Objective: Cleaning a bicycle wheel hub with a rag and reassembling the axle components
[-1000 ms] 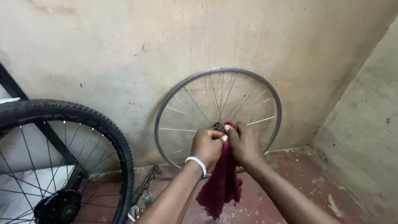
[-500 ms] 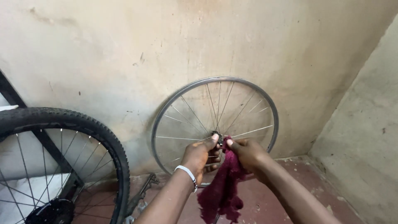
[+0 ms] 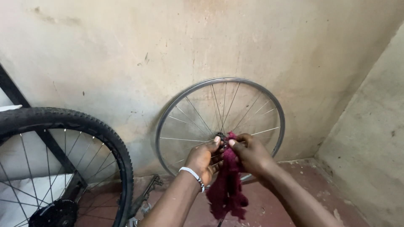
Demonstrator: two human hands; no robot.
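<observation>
While the dark red rag (image 3: 227,185) is pinched at its top end right against the hub (image 3: 220,136) of the bare wheel (image 3: 219,126), most of it is left hanging straight down between the wrists, long axis pretty much vertical. It's gripped by both hands: left hand (image 3: 205,157) closed on its left edge, right hand (image 3: 251,153) closed on the right, fingertips nearly touching. The wheel is leaned on the wall (image 3: 126,50), floor (image 3: 294,185) below, tyred wheel (image 3: 63,168) well off left.
</observation>
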